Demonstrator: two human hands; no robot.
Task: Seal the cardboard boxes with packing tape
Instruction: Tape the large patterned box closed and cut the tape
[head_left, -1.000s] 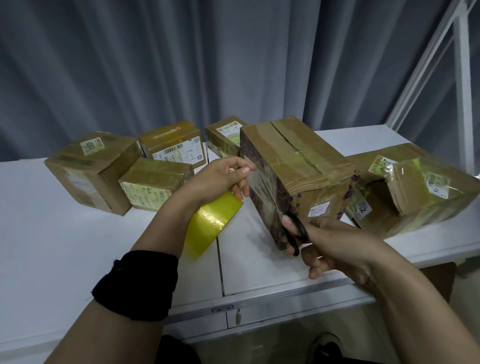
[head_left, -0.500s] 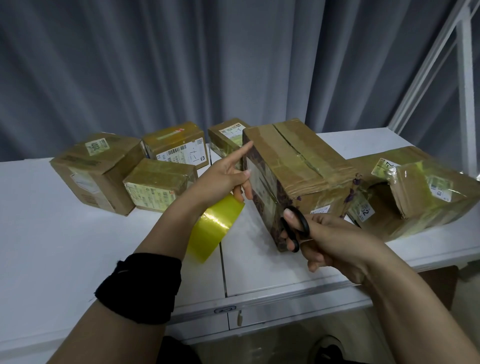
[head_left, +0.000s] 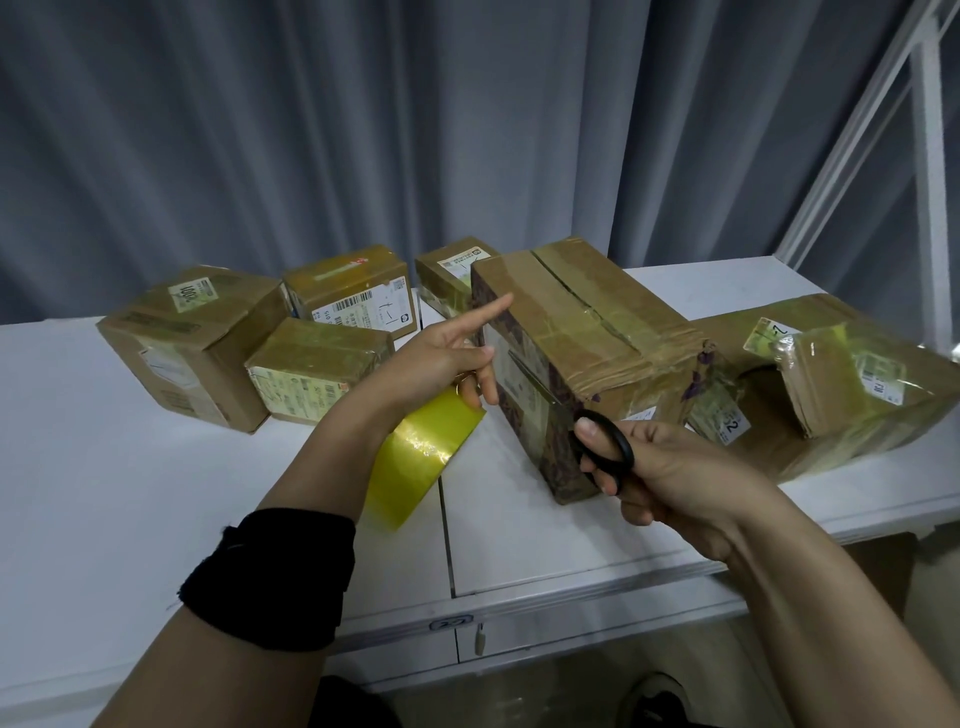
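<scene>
Since a second ago the left hand (head_left: 441, 358) has straightened its forefinger until it points out beside the top edge of the large box (head_left: 597, 322), and the scissors (head_left: 605, 447) have slid their blades up that box's near side. The hand's thumb and lower fingers curl on the yellow tape roll (head_left: 421, 457), which hangs just beside the box, probably to keep a strip taut for the cut. The right hand (head_left: 675, 467) grips the scissors, thumb through one black loop. The large box stands on the white worktop (head_left: 104, 467), its top seam already taped. Other boxes (head_left: 317, 374) sit behind and on both sides.
</scene>
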